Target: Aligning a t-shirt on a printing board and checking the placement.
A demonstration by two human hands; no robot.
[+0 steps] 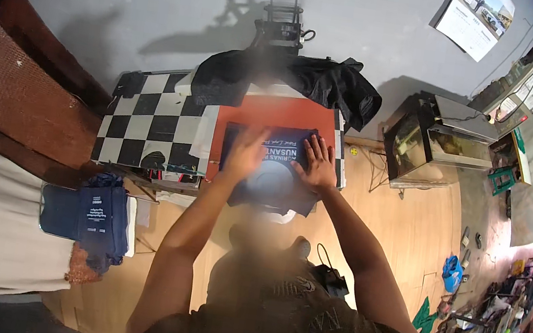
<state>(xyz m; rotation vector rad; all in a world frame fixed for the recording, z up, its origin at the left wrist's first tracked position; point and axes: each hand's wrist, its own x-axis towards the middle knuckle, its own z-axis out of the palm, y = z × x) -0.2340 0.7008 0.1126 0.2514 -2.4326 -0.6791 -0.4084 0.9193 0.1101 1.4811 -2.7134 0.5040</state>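
A dark navy shirt (279, 175) with a pale printed design lies spread over an orange-red press pad (274, 112). My left hand (246, 152) hovers flat over the shirt's left side, blurred, fingers apart. Over on the shirt's right side, my right hand (319, 162) rests flat on the fabric with fingers spread. Neither hand grips anything. The shirt's lower edge hangs off the pad toward me.
A black garment (332, 84) is heaped behind the pad under the press arm (279, 28). A black-and-white checkered board (150, 123) lies left. Folded navy shirts (99, 218) sit on a stand at lower left. A glass tank (420, 137) stands right on the wooden floor.
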